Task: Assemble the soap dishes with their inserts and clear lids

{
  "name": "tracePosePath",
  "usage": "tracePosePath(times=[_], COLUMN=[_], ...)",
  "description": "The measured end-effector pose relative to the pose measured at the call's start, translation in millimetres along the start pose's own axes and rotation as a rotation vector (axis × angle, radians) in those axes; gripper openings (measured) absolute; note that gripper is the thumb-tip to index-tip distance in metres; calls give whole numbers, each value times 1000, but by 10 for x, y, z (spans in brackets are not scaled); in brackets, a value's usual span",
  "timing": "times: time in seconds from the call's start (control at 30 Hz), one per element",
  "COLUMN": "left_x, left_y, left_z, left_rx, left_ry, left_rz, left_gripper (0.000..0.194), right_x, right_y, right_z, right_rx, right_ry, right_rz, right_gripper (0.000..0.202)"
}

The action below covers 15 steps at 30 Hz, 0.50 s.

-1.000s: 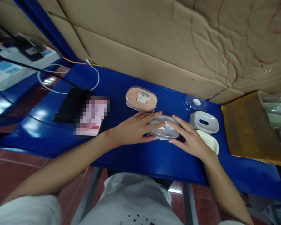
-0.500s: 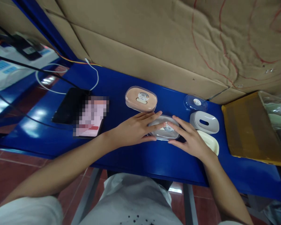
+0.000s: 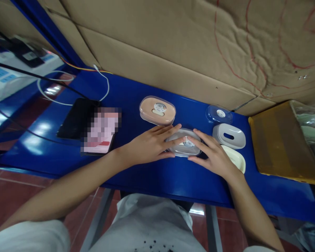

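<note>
A grey oval box [image 3: 185, 148] with a clear lid and a round label lies on the blue table [image 3: 147, 178]. My left hand [image 3: 153, 145] grips its left side, and my right hand [image 3: 211, 152] grips its right side, fingertips on the lid. Just behind it is a peach oval box [image 3: 149, 106] with a clear lid. To the right, from back to front, are a clear lid [image 3: 214, 113] with a label, a white oval piece [image 3: 237, 137] with a slot, and a cream tray [image 3: 237, 159], partly hidden by my right hand.
Two phones, one black [image 3: 76, 119] and one with a lit screen [image 3: 101, 131], lie at the left near a white cable [image 3: 107, 84]. An open cardboard box [image 3: 280, 140] stands at the right. Brown cardboard [image 3: 160, 45] lines the back.
</note>
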State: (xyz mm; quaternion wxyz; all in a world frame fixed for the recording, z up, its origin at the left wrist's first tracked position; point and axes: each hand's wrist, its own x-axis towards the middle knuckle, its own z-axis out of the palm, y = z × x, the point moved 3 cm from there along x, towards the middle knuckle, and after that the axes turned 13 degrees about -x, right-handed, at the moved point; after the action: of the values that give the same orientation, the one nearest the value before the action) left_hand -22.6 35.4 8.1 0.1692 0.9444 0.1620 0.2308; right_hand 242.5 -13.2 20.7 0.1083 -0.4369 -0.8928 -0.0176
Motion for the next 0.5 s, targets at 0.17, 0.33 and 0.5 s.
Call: tracePosePath(times=[0.17, 0.33, 0.5], left_x=[1, 5, 15], left_y=[0, -9, -25], left_z=[0, 8, 30], left_rx=[22, -9, -2], left_ry=[-16, 2, 4], left_rz=[0, -11, -16], left_gripper=[72, 69, 69], right_x=[-5, 2, 7], right_y=[7, 19, 24], right_z=[16, 36, 61], right_rx=[-6, 41, 75], right_ry=[16, -9, -23], right_rz=[-1, 31, 62], right_gripper=[80, 77, 75])
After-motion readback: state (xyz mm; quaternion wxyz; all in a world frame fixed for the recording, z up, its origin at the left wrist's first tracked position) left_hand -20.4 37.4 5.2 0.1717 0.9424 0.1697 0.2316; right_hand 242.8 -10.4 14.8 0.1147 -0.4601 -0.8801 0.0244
